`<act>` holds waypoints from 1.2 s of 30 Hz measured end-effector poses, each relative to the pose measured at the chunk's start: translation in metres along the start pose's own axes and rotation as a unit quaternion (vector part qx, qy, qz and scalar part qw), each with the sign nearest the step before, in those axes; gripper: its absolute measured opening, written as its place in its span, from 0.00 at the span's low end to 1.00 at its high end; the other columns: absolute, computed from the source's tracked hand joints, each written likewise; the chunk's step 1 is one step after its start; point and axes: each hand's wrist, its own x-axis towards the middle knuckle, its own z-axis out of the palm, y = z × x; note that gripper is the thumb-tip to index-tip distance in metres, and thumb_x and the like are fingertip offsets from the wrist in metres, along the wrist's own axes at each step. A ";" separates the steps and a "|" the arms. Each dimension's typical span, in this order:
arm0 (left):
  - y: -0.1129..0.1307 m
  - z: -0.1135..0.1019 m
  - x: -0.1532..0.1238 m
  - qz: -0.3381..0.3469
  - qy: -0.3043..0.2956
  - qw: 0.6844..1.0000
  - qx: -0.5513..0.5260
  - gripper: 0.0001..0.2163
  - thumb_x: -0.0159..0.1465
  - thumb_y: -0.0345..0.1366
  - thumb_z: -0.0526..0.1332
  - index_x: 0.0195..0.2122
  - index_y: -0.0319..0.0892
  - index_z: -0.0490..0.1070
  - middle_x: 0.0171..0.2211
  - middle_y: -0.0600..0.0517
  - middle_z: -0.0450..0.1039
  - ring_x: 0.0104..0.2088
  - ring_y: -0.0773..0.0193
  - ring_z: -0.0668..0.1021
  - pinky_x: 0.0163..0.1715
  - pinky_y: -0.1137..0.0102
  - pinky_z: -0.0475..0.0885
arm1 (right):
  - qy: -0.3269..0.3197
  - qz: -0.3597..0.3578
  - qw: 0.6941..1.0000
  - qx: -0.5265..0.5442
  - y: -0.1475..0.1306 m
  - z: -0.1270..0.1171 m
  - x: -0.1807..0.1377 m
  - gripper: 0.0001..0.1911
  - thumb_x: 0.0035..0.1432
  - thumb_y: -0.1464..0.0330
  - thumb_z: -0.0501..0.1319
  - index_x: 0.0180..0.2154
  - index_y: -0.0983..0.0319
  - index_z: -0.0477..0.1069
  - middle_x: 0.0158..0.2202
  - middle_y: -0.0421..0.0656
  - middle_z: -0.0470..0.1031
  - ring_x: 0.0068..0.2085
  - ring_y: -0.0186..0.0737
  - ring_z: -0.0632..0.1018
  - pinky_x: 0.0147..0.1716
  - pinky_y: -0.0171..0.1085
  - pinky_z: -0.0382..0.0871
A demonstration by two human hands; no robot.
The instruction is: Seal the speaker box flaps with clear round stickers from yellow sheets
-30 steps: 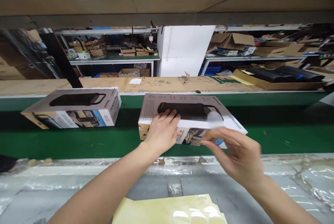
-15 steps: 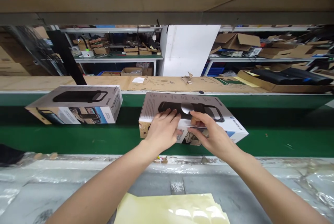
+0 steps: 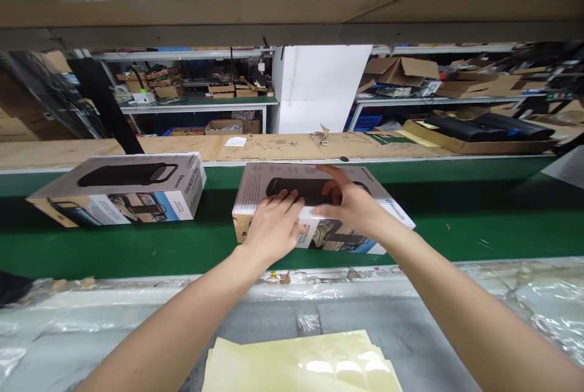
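Note:
A printed speaker box point(image 3: 260, 179) lies on the green conveyor belt point(image 3: 456, 221) in front of me. My left hand point(image 3: 274, 221) rests on its top and near edge, fingers stretched out over the pictured black speaker. My right hand point(image 3: 351, 200) is over the right part of the same box, index finger and thumb spread apart, the other fingers curled. A faint pale patch shows by the index fingertip; whether it is a clear sticker I cannot tell. Close to me lies a yellow backing sheet point(image 3: 283, 361) with shiny round clear stickers along its right part.
A second box of the same kind point(image 3: 128, 176) sits on the belt to the left. Beyond the belt runs a cardboard-covered ledge point(image 3: 274, 145), with a shallow carton point(image 3: 493, 145) of black items at right. A shelf beam point(image 3: 228, 8) crosses overhead. Dark fabric point(image 3: 13, 288) shows at the left edge.
The right hand's thumb and index finger have parted, and the index finger has moved toward the box's far edge. The round clear sticker pinched there before is no longer plainly visible. The left hand stays on the box.

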 end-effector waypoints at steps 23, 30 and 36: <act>-0.095 -0.013 -0.010 -0.318 0.110 0.549 -0.765 0.30 0.43 0.33 0.69 0.51 0.41 0.73 0.32 0.52 0.79 0.28 0.60 0.78 0.30 0.71 0.67 | -0.220 -0.050 0.941 0.251 -0.091 0.110 0.148 0.22 0.48 0.65 0.70 0.45 0.58 0.68 0.31 0.38 0.78 0.32 0.40 0.78 0.31 0.36 0.70; -0.095 -0.016 -0.012 -0.337 0.114 0.540 -0.763 0.31 0.41 0.34 0.70 0.50 0.40 0.73 0.31 0.51 0.79 0.28 0.59 0.78 0.31 0.69 0.68 | -0.192 -0.105 0.966 0.136 -0.087 0.129 0.161 0.25 0.47 0.72 0.72 0.47 0.55 0.70 0.37 0.37 0.77 0.35 0.40 0.77 0.38 0.38 0.71; -0.098 -0.018 -0.016 -0.341 0.123 0.539 -0.760 0.31 0.41 0.34 0.70 0.50 0.40 0.74 0.31 0.50 0.79 0.29 0.57 0.79 0.30 0.69 0.69 | -0.112 -0.093 0.989 0.037 -0.072 0.122 0.155 0.16 0.60 0.77 0.56 0.47 0.59 0.73 0.40 0.45 0.79 0.42 0.45 0.80 0.47 0.43 0.73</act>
